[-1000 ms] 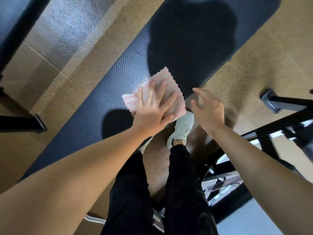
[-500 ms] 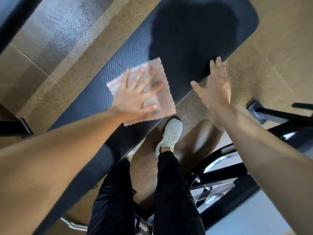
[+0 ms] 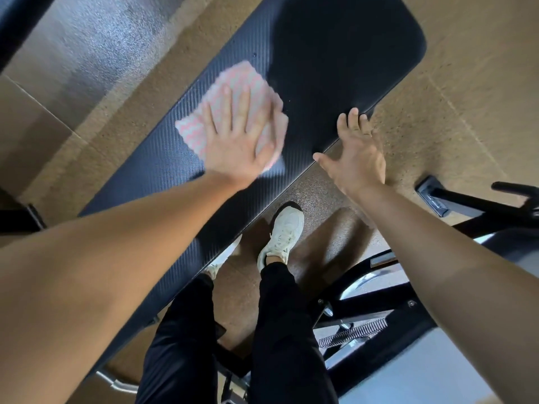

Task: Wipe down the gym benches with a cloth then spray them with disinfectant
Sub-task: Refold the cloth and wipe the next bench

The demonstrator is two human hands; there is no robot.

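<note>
A long black padded gym bench (image 3: 335,59) runs diagonally from lower left to its rounded end at the upper right. A pink-and-white patterned cloth (image 3: 230,91) lies flat on the pad near its middle. My left hand (image 3: 239,141) presses palm-down on the cloth with fingers spread. My right hand (image 3: 354,154) hovers at the bench's near edge, fingers apart and holding nothing. No spray bottle is in view.
My legs in black trousers and white shoes (image 3: 284,231) stand beside the bench on tan speckled flooring (image 3: 466,83). Black machine frame bars and a coiled spring (image 3: 354,332) crowd the lower right. A black foot (image 3: 431,196) sits on the floor at right.
My left hand has slid the cloth along the pad toward the bench's rounded end. My right hand has followed alongside, staying open near the bench's edge.
</note>
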